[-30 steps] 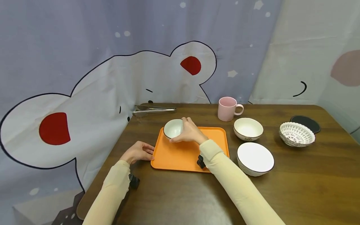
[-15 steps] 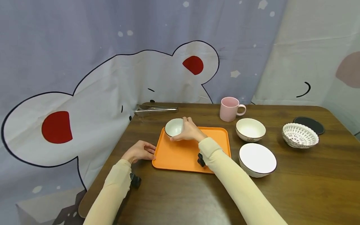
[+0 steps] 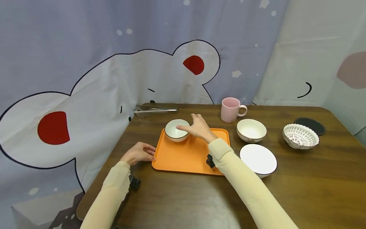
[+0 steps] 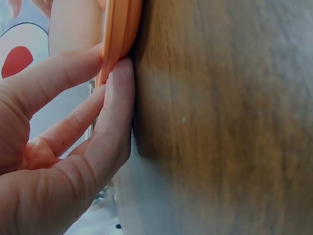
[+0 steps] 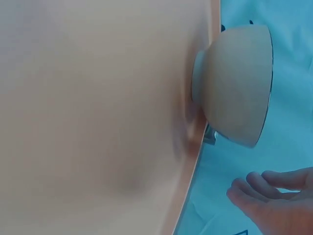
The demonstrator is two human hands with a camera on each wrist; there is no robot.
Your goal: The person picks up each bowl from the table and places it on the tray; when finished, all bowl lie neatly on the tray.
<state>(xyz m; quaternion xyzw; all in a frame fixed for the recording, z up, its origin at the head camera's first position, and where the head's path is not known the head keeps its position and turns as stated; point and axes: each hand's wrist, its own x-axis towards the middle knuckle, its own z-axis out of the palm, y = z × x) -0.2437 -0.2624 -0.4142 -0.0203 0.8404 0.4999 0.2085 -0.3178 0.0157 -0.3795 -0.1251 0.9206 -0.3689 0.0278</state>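
Observation:
A small white bowl with a dark rim stands upright on the far left part of the orange tray. My right hand hovers just right of the bowl, thumb and fingers spread, holding nothing. In the right wrist view, a gap shows between the bowl and the fingertips of the hand. At the tray's left edge, my left hand pinches the rim. The left wrist view shows the hand's fingertips against the tray rim, with the thumb low beside the table.
Right of the tray stand a white bowl, a larger white bowl and a pink mug. Farther right, a woven-pattern bowl sits by a black round mat. Metal tongs lie behind the tray.
My right hand has let go of the small bowl and drawn back to the right. The bowl now sits level on the tray. My left hand keeps its place at the tray's edge.

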